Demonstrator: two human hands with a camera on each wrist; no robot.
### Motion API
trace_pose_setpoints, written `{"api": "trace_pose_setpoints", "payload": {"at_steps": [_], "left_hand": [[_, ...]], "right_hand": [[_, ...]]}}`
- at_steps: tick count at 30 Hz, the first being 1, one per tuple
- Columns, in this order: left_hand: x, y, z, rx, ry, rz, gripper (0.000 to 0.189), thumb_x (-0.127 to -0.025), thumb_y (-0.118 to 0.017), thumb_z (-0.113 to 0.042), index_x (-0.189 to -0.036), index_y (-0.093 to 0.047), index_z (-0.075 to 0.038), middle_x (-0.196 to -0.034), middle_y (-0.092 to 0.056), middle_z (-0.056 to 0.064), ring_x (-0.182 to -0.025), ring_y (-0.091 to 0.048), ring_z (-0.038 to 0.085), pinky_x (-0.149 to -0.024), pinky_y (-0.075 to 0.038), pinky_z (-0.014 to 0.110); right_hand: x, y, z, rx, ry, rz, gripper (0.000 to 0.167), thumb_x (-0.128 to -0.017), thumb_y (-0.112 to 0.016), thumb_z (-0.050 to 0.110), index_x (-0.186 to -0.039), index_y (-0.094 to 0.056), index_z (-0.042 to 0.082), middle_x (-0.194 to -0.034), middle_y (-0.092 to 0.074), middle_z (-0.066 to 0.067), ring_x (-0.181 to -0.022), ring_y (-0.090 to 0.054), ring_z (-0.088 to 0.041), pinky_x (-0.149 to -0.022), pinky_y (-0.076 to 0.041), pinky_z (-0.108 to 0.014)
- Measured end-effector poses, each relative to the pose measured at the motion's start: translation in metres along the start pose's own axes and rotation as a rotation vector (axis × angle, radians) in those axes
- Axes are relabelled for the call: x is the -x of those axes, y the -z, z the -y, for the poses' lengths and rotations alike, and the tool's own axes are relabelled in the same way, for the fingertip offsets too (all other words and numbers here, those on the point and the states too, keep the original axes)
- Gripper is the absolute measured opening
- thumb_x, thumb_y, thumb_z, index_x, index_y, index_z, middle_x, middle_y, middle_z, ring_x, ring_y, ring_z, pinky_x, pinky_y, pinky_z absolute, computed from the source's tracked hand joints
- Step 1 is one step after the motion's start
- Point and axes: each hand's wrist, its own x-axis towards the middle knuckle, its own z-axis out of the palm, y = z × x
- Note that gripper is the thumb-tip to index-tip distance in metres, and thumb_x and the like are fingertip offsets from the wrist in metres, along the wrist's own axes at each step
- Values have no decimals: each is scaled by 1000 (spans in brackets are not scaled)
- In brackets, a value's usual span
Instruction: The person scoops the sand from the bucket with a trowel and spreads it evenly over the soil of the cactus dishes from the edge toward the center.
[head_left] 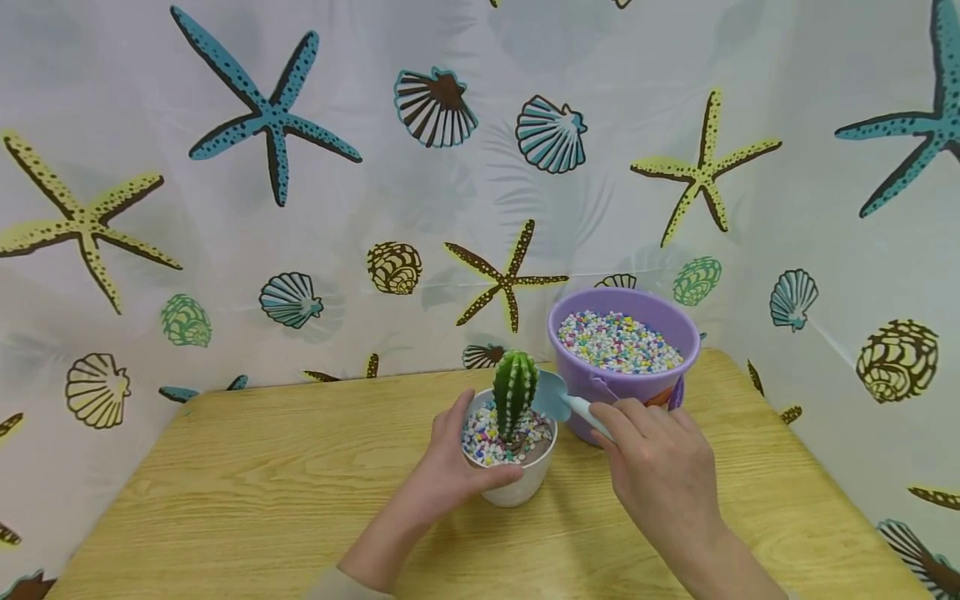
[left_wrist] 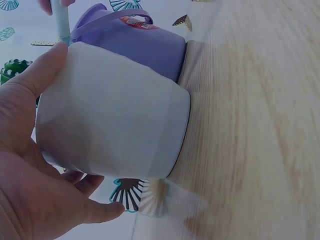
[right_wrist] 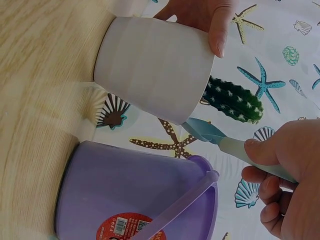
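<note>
A green cactus [head_left: 514,393] stands in a white flowerpot [head_left: 516,490] on the table. Multicoloured pebbles [head_left: 487,435] cover part of the pot's surface around its stem; a brownish patch shows at the right. My left hand [head_left: 459,462] holds the pot from the left, thumb at the near rim and fingers around the far side. In my right hand [head_left: 663,462] is the handle of a small light-blue trowel [head_left: 553,395], gripped between thumb and fingers. The trowel's blade is tilted at the pot's right rim, beside the cactus. In the right wrist view the blade [right_wrist: 202,131] touches or nearly touches the rim.
A purple bucket [head_left: 622,385] full of multicoloured pebbles [head_left: 618,342] stands just behind and right of the pot. Its handle [right_wrist: 175,207] hangs down at the side. The wooden table [head_left: 285,475] meets a curtain [head_left: 337,217] printed with starfish and shells.
</note>
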Motion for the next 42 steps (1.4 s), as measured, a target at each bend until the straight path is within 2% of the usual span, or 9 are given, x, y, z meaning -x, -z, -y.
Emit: {"api": "trace_pose_setpoints", "payload": {"at_steps": [7, 11, 16, 19, 25, 31, 42], "left_hand": [[1, -3, -3, -15, 9, -24, 134, -78, -104, -38, -178, -17, -14, -170, -24, 30, -151, -39, 53, -122, -36, 71], [2, -1, -5, -35, 19, -13, 136, -78, -103, -40, -178, -14, -16, -171, -22, 31, -151, -38, 56, -121, -36, 72], [-2, 6, -4, -44, 10, 42, 136, -79, -102, -42, -179, -12, -18, -175, -18, 30, -152, -38, 57, -122, -34, 73], [-6, 11, -3, -26, -11, 88, 135, -80, -101, -41, -179, -12, -19, -178, -16, 26, -156, -34, 53, -124, -31, 71], [-13, 16, 0, -5, -22, 158, 132, -81, -101, -40, -179, -15, -17, -178, -24, 23, -156, -37, 46, -126, -33, 66], [-12, 16, 2, -32, -30, 148, 132, -80, -101, -45, -179, -17, -18, -177, -27, 23, -154, -40, 46, -124, -35, 68], [-11, 17, 5, -46, -54, 121, 131, -81, -100, -46, -178, -18, -13, -176, -27, 24, -154, -40, 47, -124, -35, 68]], "right_hand": [[-2, -1, 0, -7, 24, -50, 47, -75, -99, 3, -117, -81, 14, -103, -77, 0, -76, -71, -25, -62, -47, -40], [-3, 0, 1, -8, 35, -79, 49, -72, -100, 1, -116, -81, 14, -101, -76, -1, -74, -70, -25, -60, -48, -41], [-3, 1, 0, -11, 19, -65, 40, -80, -95, 4, -116, -81, 12, -100, -76, -1, -76, -71, -26, -62, -50, -41], [-4, 3, 0, -14, 4, -42, 33, -85, -91, 7, -116, -80, 12, -100, -76, -1, -78, -72, -25, -63, -50, -40], [-4, 7, -3, -22, -24, -33, 33, -85, -92, 8, -115, -81, 12, -98, -77, -1, -78, -71, -23, -63, -49, -39], [-5, 8, -5, -14, -10, -57, 38, -80, -95, 7, -115, -81, 13, -97, -78, -2, -76, -70, -21, -61, -50, -39], [-8, 9, -7, -13, -33, -74, 42, -76, -97, 5, -114, -80, 12, -95, -78, -3, -70, -70, -21, -56, -48, -37]]}}
